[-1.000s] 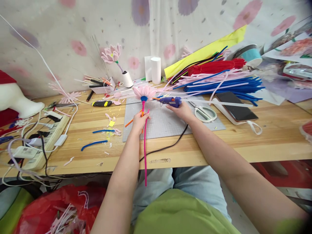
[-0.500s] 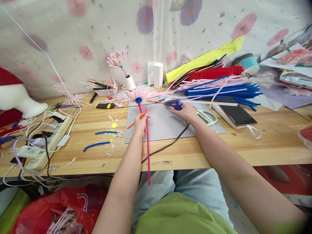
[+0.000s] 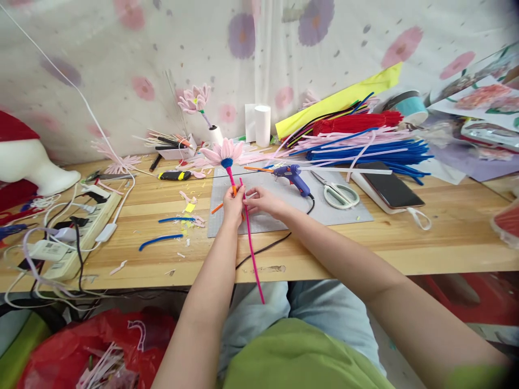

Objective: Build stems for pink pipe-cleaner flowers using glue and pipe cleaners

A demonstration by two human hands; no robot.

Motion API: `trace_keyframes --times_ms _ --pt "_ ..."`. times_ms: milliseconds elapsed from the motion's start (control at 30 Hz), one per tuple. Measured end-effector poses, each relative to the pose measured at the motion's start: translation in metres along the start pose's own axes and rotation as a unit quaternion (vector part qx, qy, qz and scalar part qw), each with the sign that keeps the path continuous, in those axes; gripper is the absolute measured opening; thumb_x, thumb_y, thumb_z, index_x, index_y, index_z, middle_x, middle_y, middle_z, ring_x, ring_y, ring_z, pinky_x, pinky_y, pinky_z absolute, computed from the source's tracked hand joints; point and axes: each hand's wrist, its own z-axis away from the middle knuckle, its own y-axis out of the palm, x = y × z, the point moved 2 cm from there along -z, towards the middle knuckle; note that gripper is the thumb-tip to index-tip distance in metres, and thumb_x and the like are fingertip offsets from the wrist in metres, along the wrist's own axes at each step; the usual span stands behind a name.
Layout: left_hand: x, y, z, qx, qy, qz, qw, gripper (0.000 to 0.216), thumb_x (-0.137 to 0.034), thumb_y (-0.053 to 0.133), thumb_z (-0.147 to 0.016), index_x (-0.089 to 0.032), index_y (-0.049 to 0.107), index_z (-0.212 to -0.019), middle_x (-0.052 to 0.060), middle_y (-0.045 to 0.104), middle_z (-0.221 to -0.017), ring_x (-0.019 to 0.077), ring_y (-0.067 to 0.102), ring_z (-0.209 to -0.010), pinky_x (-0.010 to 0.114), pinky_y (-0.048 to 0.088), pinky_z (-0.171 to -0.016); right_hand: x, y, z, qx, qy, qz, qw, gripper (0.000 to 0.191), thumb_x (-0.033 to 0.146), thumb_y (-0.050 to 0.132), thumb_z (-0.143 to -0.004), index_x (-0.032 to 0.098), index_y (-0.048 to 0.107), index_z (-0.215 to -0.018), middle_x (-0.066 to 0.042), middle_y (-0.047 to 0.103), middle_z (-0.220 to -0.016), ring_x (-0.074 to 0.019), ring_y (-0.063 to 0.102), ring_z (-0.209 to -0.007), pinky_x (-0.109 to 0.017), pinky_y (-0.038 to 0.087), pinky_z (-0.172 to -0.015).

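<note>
My left hand (image 3: pixel 232 206) is closed round the stem of a pink pipe-cleaner flower (image 3: pixel 223 153) with a blue centre, holding it up over the grey cutting mat (image 3: pixel 284 208). A long magenta pipe cleaner (image 3: pixel 252 254) hangs from the stem down past the table edge. My right hand (image 3: pixel 261 200) pinches that magenta pipe cleaner right beside my left hand. The blue glue gun (image 3: pixel 292 176) lies on the mat, apart from both hands, its black cord (image 3: pixel 279 240) trailing toward me.
Scissors (image 3: pixel 336 193) and a phone (image 3: pixel 386 186) lie right of the mat. Piles of blue, red and pink pipe cleaners (image 3: pixel 365 141) fill the back right. A power strip with cables (image 3: pixel 68 237) sits left; blue scraps (image 3: pixel 160 240) lie on the wooden table (image 3: pixel 446 232).
My right hand let go of the glue gun, left it on the mat, and moved left to pinch the magenta pipe cleaner. The flower shifted slightly left.
</note>
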Motion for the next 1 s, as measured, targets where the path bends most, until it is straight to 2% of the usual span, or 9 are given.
trace_keyframes --times_ms 100,167,233,333,467,600,767,900,1000 --pt "0.001 -0.001 0.000 0.001 0.015 0.068 0.998 0.025 -0.033 0.066 -0.062 -0.015 0.054 -0.074 -0.003 0.053 -0.066 0.0050 0.048 -0.057 0.016 0.037 -0.052 -0.006 0.011 -0.012 -0.017 0.016 -0.082 0.996 0.018 0.010 0.060 -0.069 0.017 0.045 -0.077 0.005 0.051 -0.056 -0.0078 0.053 -0.050 -0.021 0.045 -0.051" --pt "0.000 -0.002 0.000 0.005 0.009 0.064 0.998 0.027 -0.037 0.066 -0.063 -0.015 0.055 -0.075 -0.003 0.050 -0.063 0.0039 0.044 -0.051 0.015 0.032 -0.045 -0.009 0.008 -0.018 -0.016 -0.001 -0.113 0.993 0.016 0.009 0.060 -0.068 0.016 0.046 -0.072 0.005 0.051 -0.057 -0.0065 0.051 -0.049 -0.020 0.044 -0.050" --pt "-0.001 -0.003 0.001 0.012 0.000 0.053 0.999 0.029 -0.042 0.060 -0.068 -0.014 0.058 -0.076 -0.003 0.046 -0.059 0.0022 0.035 -0.043 0.015 0.023 -0.037 -0.009 -0.002 -0.021 -0.018 -0.024 -0.142 0.989 0.013 0.009 0.058 -0.069 0.015 0.047 -0.070 0.004 0.051 -0.059 -0.0050 0.049 -0.048 -0.019 0.043 -0.049" --pt "-0.005 -0.004 0.003 0.021 -0.006 0.056 0.998 0.032 -0.041 0.048 -0.077 -0.012 0.062 -0.075 -0.002 0.041 -0.059 0.0012 0.027 -0.039 0.016 0.013 -0.032 -0.007 -0.029 -0.023 -0.066 -0.057 -0.154 0.984 0.009 0.013 0.057 -0.069 0.016 0.048 -0.069 0.005 0.046 -0.058 -0.0029 0.042 -0.045 -0.016 0.032 -0.042" --pt "-0.007 -0.003 0.004 0.031 -0.020 0.074 0.997 0.023 -0.026 0.046 -0.079 -0.012 0.062 -0.069 -0.003 0.039 -0.057 0.0007 0.027 -0.038 0.015 0.014 -0.032 -0.005 -0.057 -0.020 -0.087 -0.114 -0.073 0.987 0.015 0.030 0.058 -0.070 0.017 0.052 -0.071 0.005 0.045 -0.057 -0.0029 0.033 -0.043 -0.018 0.019 -0.038" --pt "-0.007 0.000 0.006 0.046 -0.040 0.124 0.990 0.013 -0.020 0.053 -0.075 -0.012 0.060 -0.066 -0.001 0.045 -0.060 0.0017 0.038 -0.044 0.013 0.021 -0.034 -0.011 -0.062 -0.016 -0.092 -0.199 0.042 0.975 0.025 0.041 0.057 -0.070 0.016 0.054 -0.070 0.003 0.050 -0.058 -0.0047 0.035 -0.046 -0.020 0.026 -0.044" --pt "-0.009 0.000 0.007 0.048 -0.044 0.121 0.991 0.016 -0.028 0.061 -0.070 -0.015 0.063 -0.079 0.002 0.058 -0.075 0.0054 0.053 -0.055 0.016 0.034 -0.041 -0.012 -0.055 -0.010 -0.043 -0.215 0.042 0.975 0.027 0.043 0.054 -0.072 0.016 0.053 -0.076 0.002 0.055 -0.062 -0.0054 0.038 -0.045 -0.021 0.029 -0.046" --pt "-0.012 -0.005 0.006 0.014 0.012 0.069 0.997 0.024 -0.032 0.059 -0.072 -0.016 0.064 -0.088 0.001 0.059 -0.069 0.0026 0.045 -0.044 0.016 0.025 -0.037 -0.005 -0.055 -0.006 -0.037 -0.235 0.078 0.968 0.029 0.043 0.050 -0.076 0.015 0.058 -0.078 0.002 0.052 -0.060 -0.0063 0.038 -0.049 -0.021 0.029 -0.050" --pt "-0.013 -0.007 0.004 0.000 0.001 0.093 0.996 0.025 -0.033 0.050 -0.078 -0.014 0.065 -0.084 -0.002 0.051 -0.057 0.0008 0.033 -0.037 0.018 0.018 -0.036 -0.004 -0.056 -0.007 -0.056 -0.250 0.107 0.961 0.034 0.045 0.047 -0.078 0.015 0.062 -0.075 0.002 0.048 -0.058 -0.0078 0.040 -0.054 -0.022 0.030 -0.054"
